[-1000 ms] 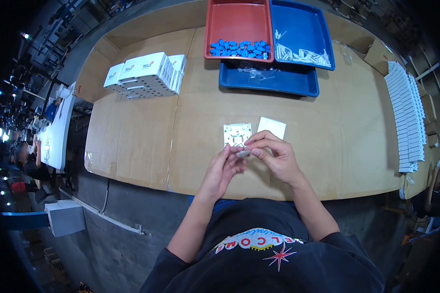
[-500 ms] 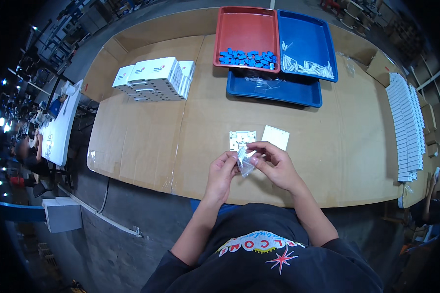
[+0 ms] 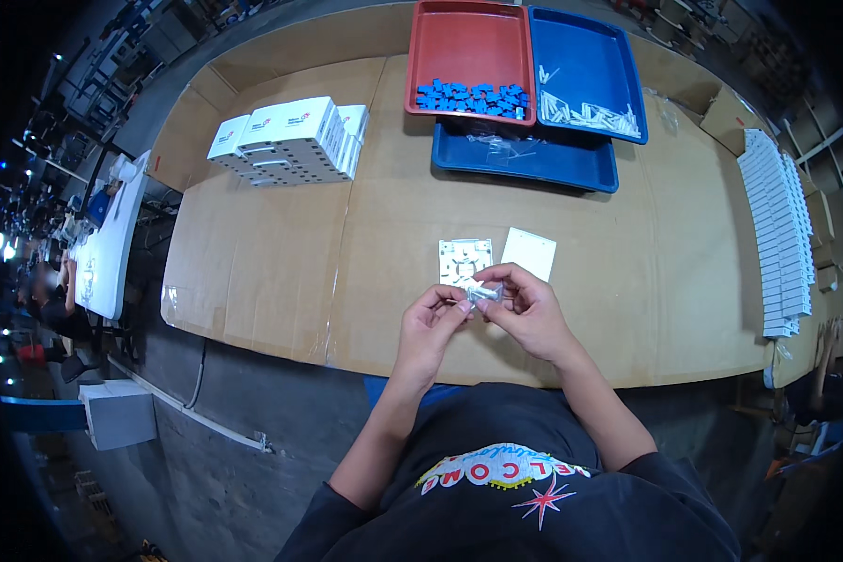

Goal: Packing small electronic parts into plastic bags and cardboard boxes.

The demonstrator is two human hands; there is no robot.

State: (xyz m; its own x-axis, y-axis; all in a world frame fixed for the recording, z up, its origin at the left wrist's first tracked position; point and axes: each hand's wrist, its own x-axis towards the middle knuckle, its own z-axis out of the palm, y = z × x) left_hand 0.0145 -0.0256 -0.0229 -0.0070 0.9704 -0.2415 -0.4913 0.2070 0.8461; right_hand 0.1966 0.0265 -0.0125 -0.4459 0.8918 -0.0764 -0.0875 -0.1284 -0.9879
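Note:
Between my two hands is a small clear plastic bag [image 3: 482, 294] with white pieces in it. My left hand [image 3: 433, 323] pinches its left side between thumb and fingers. My right hand [image 3: 529, 314] grips the other side, fingertips closed on the plastic. Just beyond my hands lies a white square box base [image 3: 465, 255], its inside with small fittings facing up, its near part hidden by my fingers. To its right rests a flat white cover [image 3: 529, 253], slightly turned on the cardboard.
A red tray [image 3: 471, 47] with blue clips and a blue tray [image 3: 581, 56] with white sticks sit on a lower blue tray [image 3: 525, 173], which holds clear plastic. White boxes [image 3: 295, 131] stack at left; a long row of white boxes [image 3: 776, 239] lines the right edge. Cardboard [image 3: 262, 253] covers the table.
The bag hung down below my fingers before; now it is folded up and bunched between them. The table and trays sit slightly higher in the picture.

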